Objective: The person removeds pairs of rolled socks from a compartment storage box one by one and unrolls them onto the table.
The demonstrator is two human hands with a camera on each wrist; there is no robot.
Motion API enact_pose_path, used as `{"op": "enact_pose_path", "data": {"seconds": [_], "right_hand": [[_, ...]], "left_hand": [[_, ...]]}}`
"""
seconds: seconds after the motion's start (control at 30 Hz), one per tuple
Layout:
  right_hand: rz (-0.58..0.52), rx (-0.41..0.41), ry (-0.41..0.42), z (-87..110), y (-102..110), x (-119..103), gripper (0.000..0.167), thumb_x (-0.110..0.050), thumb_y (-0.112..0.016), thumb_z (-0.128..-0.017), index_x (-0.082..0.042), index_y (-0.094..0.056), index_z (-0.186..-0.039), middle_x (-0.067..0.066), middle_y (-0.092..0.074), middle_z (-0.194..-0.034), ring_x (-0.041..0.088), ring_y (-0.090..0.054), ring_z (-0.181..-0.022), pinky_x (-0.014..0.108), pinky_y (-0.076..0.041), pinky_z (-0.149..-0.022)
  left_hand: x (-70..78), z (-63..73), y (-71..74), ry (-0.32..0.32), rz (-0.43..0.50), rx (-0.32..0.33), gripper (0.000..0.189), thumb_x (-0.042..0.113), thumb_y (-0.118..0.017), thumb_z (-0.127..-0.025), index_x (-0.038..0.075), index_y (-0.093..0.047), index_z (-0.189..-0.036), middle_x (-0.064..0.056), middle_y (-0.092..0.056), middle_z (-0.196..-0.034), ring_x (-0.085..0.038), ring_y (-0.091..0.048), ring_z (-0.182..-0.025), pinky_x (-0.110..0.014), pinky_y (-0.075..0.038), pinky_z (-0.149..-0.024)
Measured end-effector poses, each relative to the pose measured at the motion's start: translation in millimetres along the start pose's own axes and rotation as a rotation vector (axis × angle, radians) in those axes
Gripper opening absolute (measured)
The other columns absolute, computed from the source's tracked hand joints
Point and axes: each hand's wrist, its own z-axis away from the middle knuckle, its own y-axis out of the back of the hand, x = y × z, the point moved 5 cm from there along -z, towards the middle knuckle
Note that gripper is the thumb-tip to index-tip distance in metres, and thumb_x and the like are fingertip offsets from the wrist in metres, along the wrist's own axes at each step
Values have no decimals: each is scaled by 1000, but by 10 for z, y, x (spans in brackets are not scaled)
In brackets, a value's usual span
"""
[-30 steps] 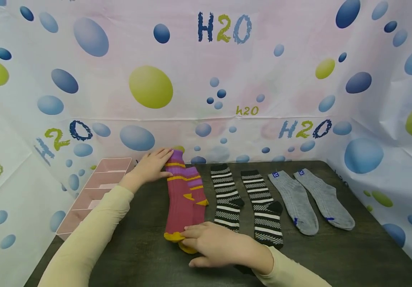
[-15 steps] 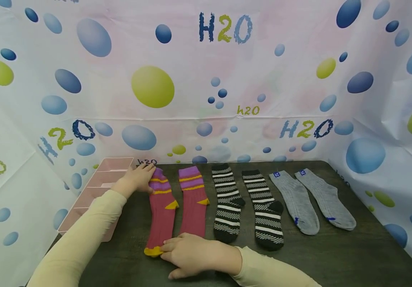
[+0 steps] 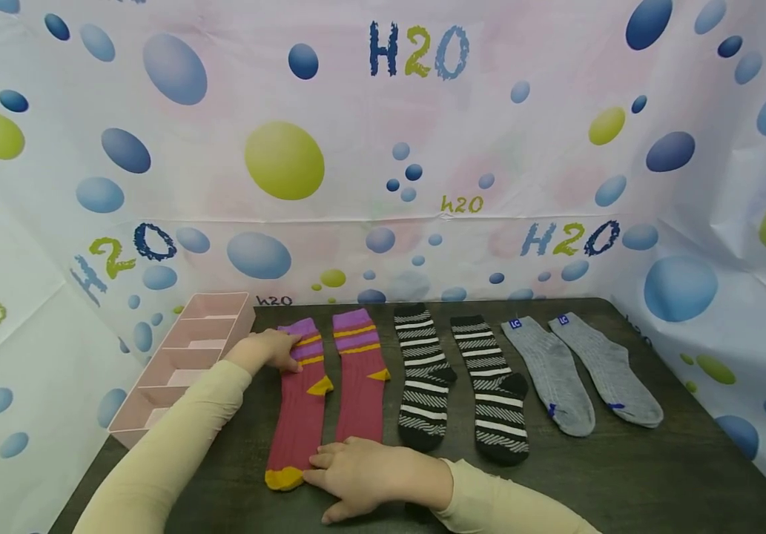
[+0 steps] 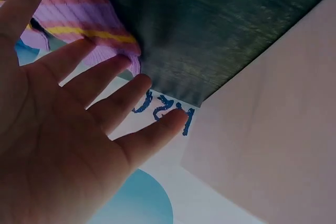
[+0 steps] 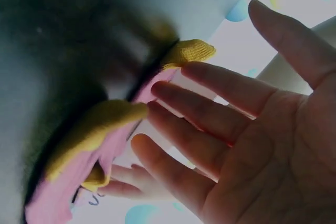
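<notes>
Two maroon socks with purple-striped cuffs and mustard heels and toes lie side by side on the dark table. My left hand (image 3: 268, 350) rests with extended fingers at the cuff of the left maroon sock (image 3: 301, 419); in the left wrist view its fingertips meet the striped cuff (image 4: 86, 11). Near that sock's toe is my right hand (image 3: 369, 475), fingers spread and fairly straight. It covers the lower end of the right maroon sock (image 3: 360, 386). Seen from the right wrist, the fingertips are right at the mustard toes (image 5: 194, 51). Neither hand grips anything.
A pink compartment box (image 3: 185, 363) stands at the left, partly behind my left forearm. To the right lie two black-and-white striped socks (image 3: 423, 393) and two grey socks (image 3: 549, 374), each pair side by side. A bubble-patterned sheet (image 3: 383, 148) hangs behind the table.
The left maroon sock, overlapping the other a second ago, has moved left and lies flat beside it. Both hands shifted left with it; lately my left hand has slid slightly down the cuff.
</notes>
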Motion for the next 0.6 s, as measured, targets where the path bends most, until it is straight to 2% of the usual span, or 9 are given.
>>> {"op": "enact_pose_path", "data": {"seconds": [0.17, 0.37, 0.47, 0.6], "right_hand": [[41, 20, 43, -83, -48, -32, 60, -56, -53, -95, -28, -43, -147, -15, -41, -152, 3, -32, -144, 28, -39, -110], [48, 35, 58, -206, -47, -79, 62, -56, -53, -94, -27, -42, -148, -14, -39, -153, 2, -31, -144, 25, -37, -110], [24, 51, 59, -168, -30, -48, 63, -56, -53, -94, -27, -40, -149, -12, -37, -155, 2, -30, -145, 26, -36, -112], [-12, 101, 37, 18, -40, 75, 64, -54, -54, -95, -25, -40, -149, -8, -36, -156, 6, -31, -145, 29, -37, -113]], "left_hand": [[-5, -68, 16, 16, -4, -4, 79, 45, -69, -86, 7, -39, -149, -26, -49, -142, -48, -44, -128, -65, -38, -98], [-39, -139, 32, 9, -4, 19, 81, 49, -66, -86, 9, -37, -150, -26, -48, -142, -47, -44, -129, -64, -38, -98], [-33, -134, 44, -25, -25, 67, 79, 50, -66, -86, 9, -40, -149, -24, -48, -143, -46, -45, -129, -64, -39, -97], [50, -128, 23, -103, -41, 161, 72, 48, -64, -89, 12, -43, -147, -22, -43, -149, -46, -41, -134, -68, -36, -102]]}}
